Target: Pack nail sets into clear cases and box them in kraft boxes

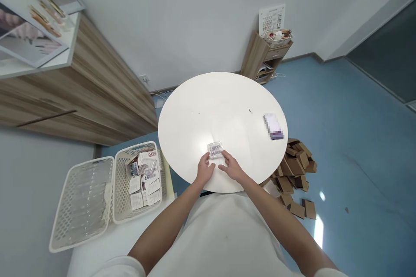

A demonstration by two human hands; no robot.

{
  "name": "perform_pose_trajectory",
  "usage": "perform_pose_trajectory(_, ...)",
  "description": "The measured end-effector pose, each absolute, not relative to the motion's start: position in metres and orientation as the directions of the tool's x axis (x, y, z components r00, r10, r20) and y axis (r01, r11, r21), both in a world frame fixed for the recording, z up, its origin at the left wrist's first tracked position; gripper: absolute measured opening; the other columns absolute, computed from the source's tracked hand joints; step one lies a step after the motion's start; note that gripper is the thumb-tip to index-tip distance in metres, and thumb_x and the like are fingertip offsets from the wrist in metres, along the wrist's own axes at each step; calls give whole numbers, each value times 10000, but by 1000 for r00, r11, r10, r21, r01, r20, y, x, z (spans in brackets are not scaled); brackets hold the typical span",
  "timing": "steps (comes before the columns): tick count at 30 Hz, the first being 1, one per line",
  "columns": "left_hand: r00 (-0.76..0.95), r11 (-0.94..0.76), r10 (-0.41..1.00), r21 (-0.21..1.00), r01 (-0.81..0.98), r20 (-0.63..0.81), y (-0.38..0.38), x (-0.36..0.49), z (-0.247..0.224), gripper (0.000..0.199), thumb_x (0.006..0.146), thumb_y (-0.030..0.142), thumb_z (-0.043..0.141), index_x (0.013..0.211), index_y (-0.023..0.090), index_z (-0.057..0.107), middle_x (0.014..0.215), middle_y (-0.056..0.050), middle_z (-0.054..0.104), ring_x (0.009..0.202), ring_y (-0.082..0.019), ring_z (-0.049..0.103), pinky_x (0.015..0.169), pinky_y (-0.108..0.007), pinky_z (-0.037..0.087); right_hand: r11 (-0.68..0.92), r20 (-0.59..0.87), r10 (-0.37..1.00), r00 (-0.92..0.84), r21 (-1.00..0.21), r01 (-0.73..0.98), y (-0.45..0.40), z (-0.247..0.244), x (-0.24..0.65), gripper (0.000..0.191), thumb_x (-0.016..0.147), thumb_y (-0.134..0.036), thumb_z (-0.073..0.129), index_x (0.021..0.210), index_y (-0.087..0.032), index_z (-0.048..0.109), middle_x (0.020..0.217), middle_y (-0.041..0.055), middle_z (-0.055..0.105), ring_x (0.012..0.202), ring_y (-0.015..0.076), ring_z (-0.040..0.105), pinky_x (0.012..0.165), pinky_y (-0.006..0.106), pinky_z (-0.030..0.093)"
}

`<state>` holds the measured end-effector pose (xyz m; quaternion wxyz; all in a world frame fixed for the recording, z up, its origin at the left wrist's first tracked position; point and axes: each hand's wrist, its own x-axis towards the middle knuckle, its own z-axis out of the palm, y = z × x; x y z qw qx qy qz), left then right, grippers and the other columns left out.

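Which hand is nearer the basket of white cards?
Left. The left hand is right of the basket, at the left end of the clear box; the right hand is farther, at its right end.

Wears a white top [227, 218], lightly creased beside the near edge of the tabletop [185, 117], marked with one faint spot [226, 238], and short white sleeves [121, 267]; bares forearms [172, 220], left hand [204, 170] and right hand [232, 168].

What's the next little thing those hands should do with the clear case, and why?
I'd probably press the near edge of the case gently, to be sure it is shut. The left hand and right hand are at its two near corners, and it looks too small here to tell whether it is fully closed.
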<state>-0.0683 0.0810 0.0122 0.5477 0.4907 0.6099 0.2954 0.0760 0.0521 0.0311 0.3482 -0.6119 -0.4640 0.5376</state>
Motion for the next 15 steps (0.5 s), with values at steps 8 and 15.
perform_pose_trajectory(8, 222, 344, 881, 889, 301, -417, 62, -1, 14, 522, 681, 86, 519, 1193, 182, 472, 1245, -87, 487, 1128, -205, 465, 935, -350, 398, -379, -386, 922, -1, -906, 187, 16, 25, 162, 656, 747, -227, 499, 1340, -237, 220, 1412, 79, 255, 1263, 189, 303, 1007, 400, 325)
perform_pose_trajectory(15, 128, 353, 900, 868, 350, -417, 41, 25, 15, 488, 679, 79, 506, 1156, 181, 509, 1254, -89, 473, 1095, -202, 486, 916, -344, 410, -386, -401, 910, -100, -911, 146, 14, 9, 200, 597, 729, -188, 500, 1293, -233, 308, 1375, 81, 328, 1220, 187, 382, 989, 379, 357)
